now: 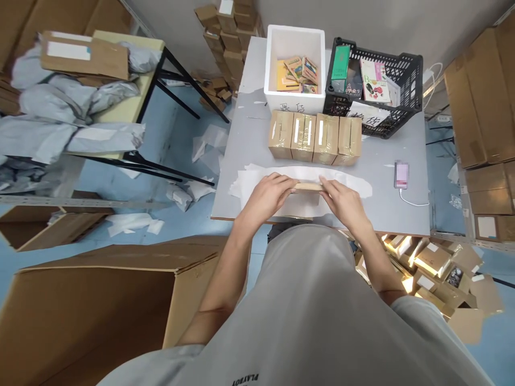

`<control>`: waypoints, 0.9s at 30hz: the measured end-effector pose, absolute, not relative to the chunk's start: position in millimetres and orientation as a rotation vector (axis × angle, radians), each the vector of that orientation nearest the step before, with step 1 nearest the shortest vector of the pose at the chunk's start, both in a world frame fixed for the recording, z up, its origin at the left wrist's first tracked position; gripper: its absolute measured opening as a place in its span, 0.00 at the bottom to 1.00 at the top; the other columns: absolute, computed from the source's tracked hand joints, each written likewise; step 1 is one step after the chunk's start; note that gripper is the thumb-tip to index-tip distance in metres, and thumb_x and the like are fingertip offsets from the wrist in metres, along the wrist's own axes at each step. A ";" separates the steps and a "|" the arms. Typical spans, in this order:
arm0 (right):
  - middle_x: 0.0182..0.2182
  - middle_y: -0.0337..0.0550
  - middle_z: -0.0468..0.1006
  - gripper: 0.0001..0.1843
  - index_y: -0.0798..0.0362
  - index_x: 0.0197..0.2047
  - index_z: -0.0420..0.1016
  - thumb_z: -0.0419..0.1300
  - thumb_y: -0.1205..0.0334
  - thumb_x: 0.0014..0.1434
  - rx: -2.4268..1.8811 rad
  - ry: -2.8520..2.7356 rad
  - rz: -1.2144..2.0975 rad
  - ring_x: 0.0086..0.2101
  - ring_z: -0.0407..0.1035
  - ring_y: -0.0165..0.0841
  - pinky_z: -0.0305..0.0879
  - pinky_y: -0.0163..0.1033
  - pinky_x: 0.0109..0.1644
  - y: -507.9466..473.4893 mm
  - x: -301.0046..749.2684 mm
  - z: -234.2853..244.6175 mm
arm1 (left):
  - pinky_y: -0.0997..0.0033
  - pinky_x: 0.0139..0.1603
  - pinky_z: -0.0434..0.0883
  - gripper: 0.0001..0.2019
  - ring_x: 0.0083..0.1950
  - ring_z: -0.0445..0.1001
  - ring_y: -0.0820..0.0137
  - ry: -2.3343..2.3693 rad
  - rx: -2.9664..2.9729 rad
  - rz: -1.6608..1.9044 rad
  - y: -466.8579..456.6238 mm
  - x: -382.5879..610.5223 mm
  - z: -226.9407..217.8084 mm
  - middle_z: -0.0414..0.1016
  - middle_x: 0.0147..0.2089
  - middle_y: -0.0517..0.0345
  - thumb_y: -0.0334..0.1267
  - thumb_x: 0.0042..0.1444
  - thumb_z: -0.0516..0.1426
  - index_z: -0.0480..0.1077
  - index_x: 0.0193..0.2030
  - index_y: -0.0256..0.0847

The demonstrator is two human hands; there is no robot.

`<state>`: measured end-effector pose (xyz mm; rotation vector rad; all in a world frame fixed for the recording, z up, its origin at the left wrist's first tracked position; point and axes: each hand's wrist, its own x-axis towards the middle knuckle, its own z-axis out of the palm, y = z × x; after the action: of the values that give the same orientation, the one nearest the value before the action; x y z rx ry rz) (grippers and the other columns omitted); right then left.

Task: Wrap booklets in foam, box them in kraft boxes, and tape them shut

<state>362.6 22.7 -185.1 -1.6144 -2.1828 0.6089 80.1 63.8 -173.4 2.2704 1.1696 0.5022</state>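
Note:
Near the front of the grey table (pixel 247 142), my left hand (pixel 270 194) and my right hand (pixel 341 197) grip opposite ends of a small brown cardboard box (pixel 309 187). Its narrow edge faces up towards me, and the ends are hidden under my fingers. White paper sheets (pixel 354 183) lie beneath and behind the box. Just beyond them, several taped cardboard boxes (pixel 303 140) stand in a row.
At the table's back are a white foam box (pixel 295 102) with booklets and a black crate (pixel 402 115) with books. A phone (pixel 401 175) on a cable lies right. A large open carton (pixel 100 300) stands left; cardboard boxes (pixel 436 262) crowd the lower right.

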 end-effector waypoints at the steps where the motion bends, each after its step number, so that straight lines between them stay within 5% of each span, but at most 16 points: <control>1: 0.55 0.52 0.87 0.23 0.45 0.73 0.79 0.56 0.52 0.82 -1.593 -2.198 0.644 0.49 0.82 0.47 0.79 0.46 0.53 21.7 362.3 -185.6 | 0.46 0.60 0.74 0.17 0.54 0.78 0.48 1.177 2.283 0.508 66.0 79.5 -173.9 0.87 0.51 0.47 0.46 0.78 0.54 0.84 0.60 0.51; 4: 0.49 0.52 0.88 0.22 0.47 0.61 0.87 0.55 0.46 0.82 -1.526 -2.086 0.770 0.44 0.83 0.45 0.79 0.45 0.51 20.2 358.0 -193.9 | 0.39 0.72 0.70 0.14 0.63 0.77 0.46 1.249 2.253 0.634 72.2 79.0 -179.5 0.86 0.55 0.46 0.48 0.77 0.57 0.84 0.58 0.53; 6: 0.45 0.50 0.88 0.25 0.48 0.55 0.88 0.59 0.38 0.79 -1.500 -1.865 0.892 0.41 0.83 0.44 0.81 0.46 0.50 19.1 353.3 -204.6 | 0.35 0.80 0.62 0.16 0.74 0.72 0.43 1.386 2.142 0.806 73.1 79.8 -188.8 0.81 0.67 0.44 0.52 0.75 0.61 0.82 0.62 0.52; 10: 0.40 0.47 0.90 0.34 0.50 0.48 0.88 0.70 0.26 0.63 -1.464 -1.226 1.241 0.35 0.84 0.42 0.86 0.49 0.43 15.0 342.5 -224.9 | 0.31 0.85 0.56 0.46 0.89 0.51 0.38 1.719 1.617 1.115 60.4 86.6 -222.5 0.59 0.85 0.33 0.66 0.60 0.72 0.67 0.78 0.45; 13: 0.40 0.46 0.91 0.35 0.51 0.48 0.88 0.77 0.27 0.55 -1.421 -0.950 1.336 0.35 0.84 0.41 0.88 0.51 0.44 13.4 336.2 -227.5 | 0.37 0.78 0.71 0.47 0.83 0.65 0.41 1.571 1.052 1.131 44.4 97.8 -246.7 0.70 0.78 0.31 0.72 0.55 0.72 0.72 0.73 0.44; 17: 0.41 0.47 0.91 0.33 0.50 0.50 0.88 0.78 0.30 0.56 -1.404 -0.869 1.311 0.35 0.85 0.41 0.88 0.50 0.46 15.9 332.0 -222.3 | 0.54 0.56 0.85 0.36 0.59 0.87 0.50 1.196 0.620 1.028 33.8 111.0 -255.1 0.88 0.52 0.41 0.72 0.53 0.72 0.80 0.52 0.41; 20: 0.41 0.47 0.91 0.35 0.50 0.50 0.88 0.78 0.29 0.54 -1.411 -0.847 1.301 0.35 0.85 0.40 0.88 0.49 0.45 16.9 332.5 -223.2 | 0.60 0.49 0.85 0.33 0.50 0.89 0.57 1.214 0.565 1.108 36.0 112.1 -248.2 0.89 0.46 0.48 0.65 0.47 0.77 0.81 0.48 0.41; 27: 0.39 0.47 0.90 0.36 0.50 0.46 0.87 0.80 0.28 0.50 -1.443 -0.801 1.303 0.34 0.84 0.39 0.87 0.48 0.43 13.0 339.9 -237.5 | 0.58 0.51 0.86 0.33 0.54 0.89 0.53 1.182 0.690 1.151 43.0 107.4 -228.9 0.90 0.51 0.43 0.62 0.48 0.78 0.83 0.52 0.40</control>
<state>339.9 13.0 -237.5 -1.4435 -0.8015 1.3030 107.4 43.0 -228.9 0.6901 1.1817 1.1512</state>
